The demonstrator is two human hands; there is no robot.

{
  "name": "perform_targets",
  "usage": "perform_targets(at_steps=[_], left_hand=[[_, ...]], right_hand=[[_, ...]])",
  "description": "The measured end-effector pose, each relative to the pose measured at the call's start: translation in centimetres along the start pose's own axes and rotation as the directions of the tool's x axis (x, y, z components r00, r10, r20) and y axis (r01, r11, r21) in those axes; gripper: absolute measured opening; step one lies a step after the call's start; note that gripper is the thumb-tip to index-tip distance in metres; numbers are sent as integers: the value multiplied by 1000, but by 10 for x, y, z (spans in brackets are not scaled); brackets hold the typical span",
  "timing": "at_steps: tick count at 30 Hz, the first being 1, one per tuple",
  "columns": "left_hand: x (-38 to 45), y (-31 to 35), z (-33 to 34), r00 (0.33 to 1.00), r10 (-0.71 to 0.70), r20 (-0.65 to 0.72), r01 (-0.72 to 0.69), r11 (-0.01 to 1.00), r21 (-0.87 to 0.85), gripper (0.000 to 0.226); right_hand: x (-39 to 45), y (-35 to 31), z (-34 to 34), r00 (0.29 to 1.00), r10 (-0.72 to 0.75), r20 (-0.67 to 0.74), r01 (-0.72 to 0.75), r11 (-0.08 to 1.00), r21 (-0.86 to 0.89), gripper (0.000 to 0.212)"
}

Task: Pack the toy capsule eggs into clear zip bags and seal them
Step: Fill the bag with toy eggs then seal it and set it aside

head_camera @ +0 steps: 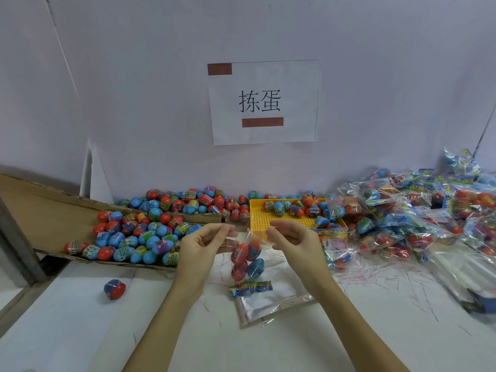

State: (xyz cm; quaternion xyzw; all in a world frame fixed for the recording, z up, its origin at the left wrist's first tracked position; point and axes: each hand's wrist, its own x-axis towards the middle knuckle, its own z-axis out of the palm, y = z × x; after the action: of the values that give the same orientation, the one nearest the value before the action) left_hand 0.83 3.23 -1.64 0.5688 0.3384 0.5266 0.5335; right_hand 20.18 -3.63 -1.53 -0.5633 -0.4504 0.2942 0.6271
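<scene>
bare tabletop front-left, lone egg there, loose eggs behind, packed bags right

Soft, even light fills my view, shadows faint; edges bow with wide-angle distortion, and everything looks slightly soft and smeared.

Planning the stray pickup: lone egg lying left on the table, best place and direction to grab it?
Grip the lone egg across its middle seam, where the dark-blue wrapped half meets the red half, coming from straight above. It lies tilted on the white table, apart from the cardboard box, so both flanks look free. The left hand is nearest but now pinches the bag.
</scene>
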Motion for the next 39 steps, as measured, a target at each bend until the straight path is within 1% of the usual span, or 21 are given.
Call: perform_targets(at_steps=[2, 3, 5, 7, 9, 10, 12, 13, 15, 18, 22, 26, 29, 35, 39], left_hand=[[0, 1, 1, 1000, 9, 15, -9, 1000, 3, 14], [-1, 1, 1, 1000, 14, 25, -14, 1000, 7, 15], [-1, 1, 2, 998, 29, 48, -30, 999, 20, 21], [-1, 1, 2, 998, 24, 60, -24, 1000, 8, 19], [-2, 4, 1, 996, -3, 84, 5, 1000, -26, 14], [-2, 4, 0, 994, -17, 106, 21, 999, -36, 16], [-1, 4, -2, 991, -32, 126, 35, 999, -17, 15], [-1, 3, -2, 992, -32, 120, 33, 999, -1, 13], [1, 0, -4, 995, -40, 88, 39, 999, 13, 17], [3, -1, -6, 996, -83, 39, 83, 996, -10, 15], [3, 1, -9, 995, -102, 11, 102, 995, 13, 17], [3, 4, -9, 996, -91, 3, 91, 995, 27, 18], [2, 6, -11, 998, -68, 6, 68, 998, 17, 19], [3, 7, -17, 997, -28, 71, 26, 999, 30, 19], [3, 5, -21, 993, 23, 112, -32, 996, 82, 25]], right_hand=[[0, -1, 2, 998, 20, 53, -20, 1000, 1, 24], [-1, 0, 2, 997, 12, 77, -10, 1000, -18, 22], [-2, 0, 4, 994, -26, 103, 32, 997, -64, 11], [-2, 1, 4, 994, -57, 89, 64, 995, -82, 4], [-2, 1, 2, 996, -62, 64, 67, 995, -69, 3], [-1, 1, 1, 996, -61, 57, 65, 996, -58, 3], [-1, 1, -1, 997, -54, 47, 56, 997, -47, 4], [-1, 0, -2, 998, -47, 47, 49, 998, -43, 5], [-1, -1, -4, 997, -43, 66, 45, 998, -38, 7], [0, -2, -8, 995, -40, 93, 43, 999, -33, 8], [0, -3, -10, 997, -28, 65, 29, 1000, -7, 14], [0, -4, -12, 996, -42, 76, 42, 999, 11, 13], [1, -7, -17, 992, -56, 115, 50, 997, 54, 12], [3, -7, -23, 984, -61, 168, 37, 989, 142, 18], [3, -4, -24, 976, -104, 192, 79, 987, 137, 20]])
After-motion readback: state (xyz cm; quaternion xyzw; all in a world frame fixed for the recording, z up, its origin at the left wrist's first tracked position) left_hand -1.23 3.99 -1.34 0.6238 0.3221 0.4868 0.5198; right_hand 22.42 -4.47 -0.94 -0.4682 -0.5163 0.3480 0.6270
